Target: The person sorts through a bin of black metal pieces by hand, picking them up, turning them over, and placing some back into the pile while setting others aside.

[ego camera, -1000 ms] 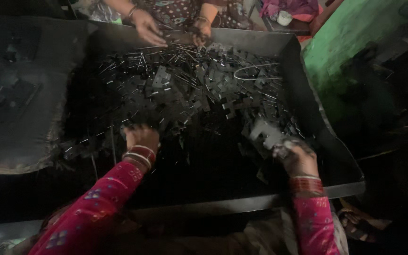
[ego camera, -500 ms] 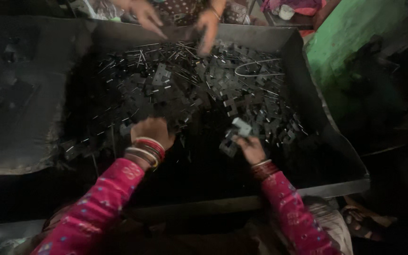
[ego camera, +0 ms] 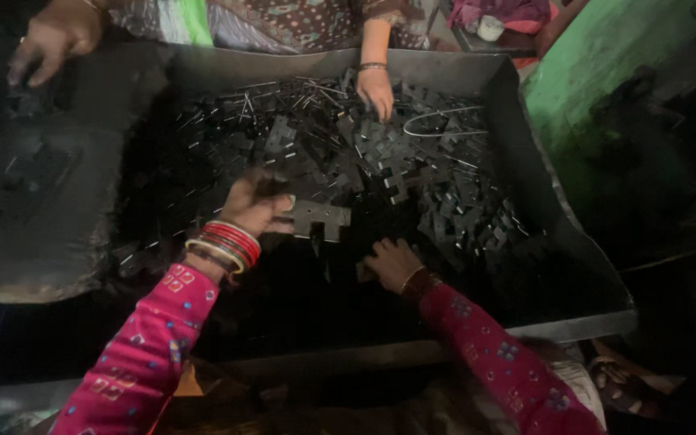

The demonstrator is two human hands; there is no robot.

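A large dark metal tray [ego camera: 573, 242] holds a heap of small black metal pieces [ego camera: 412, 169], cross-shaped plates and thin rods. My left hand [ego camera: 255, 205], with red and white bangles at the wrist, holds a flat notched metal plate [ego camera: 320, 217] just above the tray floor. My right hand [ego camera: 392, 262] rests palm down on the near part of the tray, fingers on small pieces there; whether it grips one is hidden. Both my sleeves are pink and patterned.
Across the tray another person's hand [ego camera: 376, 89] reaches into the pile, and their other hand [ego camera: 54, 36] hovers over a dark sheet [ego camera: 34, 185] at the left. A bent wire loop [ego camera: 441, 121] lies on the heap. A green wall [ego camera: 598, 72] stands at the right.
My right hand has moved left from the tray's right side to the near middle and no longer holds the plate. My left hand now holds a plate. The other person's hands shifted.
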